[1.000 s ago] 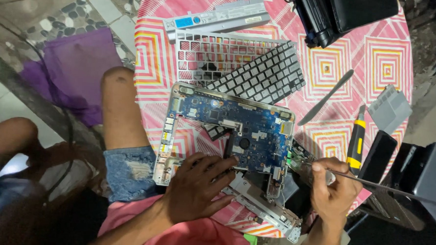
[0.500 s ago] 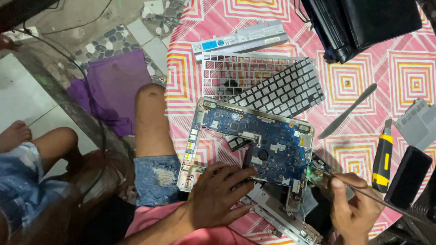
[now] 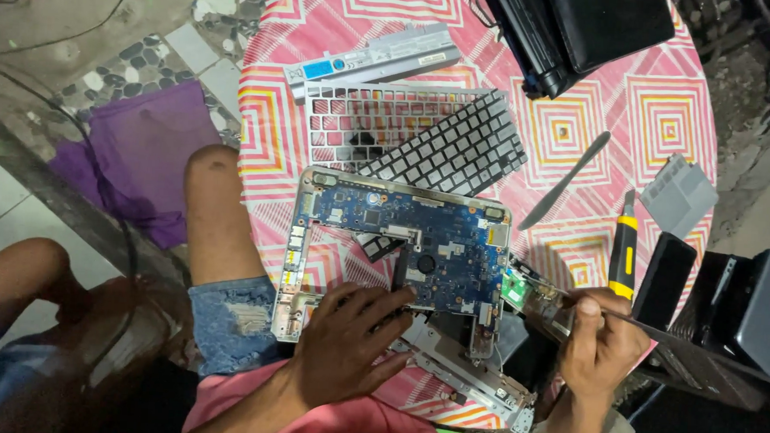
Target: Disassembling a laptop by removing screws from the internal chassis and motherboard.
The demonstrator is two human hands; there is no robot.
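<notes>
We are working at the near edge of the round table, which wears a pink and orange patterned cloth. The opened laptop base, a pale frame carrying a blue circuit board, lies flat here, its near side overhanging toward our lap.

Our left hand lies spread and palm down on the near part of the base, fingertips pressing at the board's near edge; it pins the base rather than grasping it. Our right hand is closed around a thin dark tool, a slim rod, with the thumb on top. Its tip points at the small green board at the right near corner of the base; we cannot tell whether it touches.

We judge the base light and fairly stiff, but the circuit board is fragile: thin, studded with small parts and connectors. The safe hold is the frame's rim or corners, not the populated face. The loose metal hinge bracket at the near side looks likely to swing if the base is lifted.

Beyond the base lie a grey keyboard over its bezel frame, and a long silver battery pack toward the far edge. A yellow-handled screwdriver sits near the right edge.
</notes>
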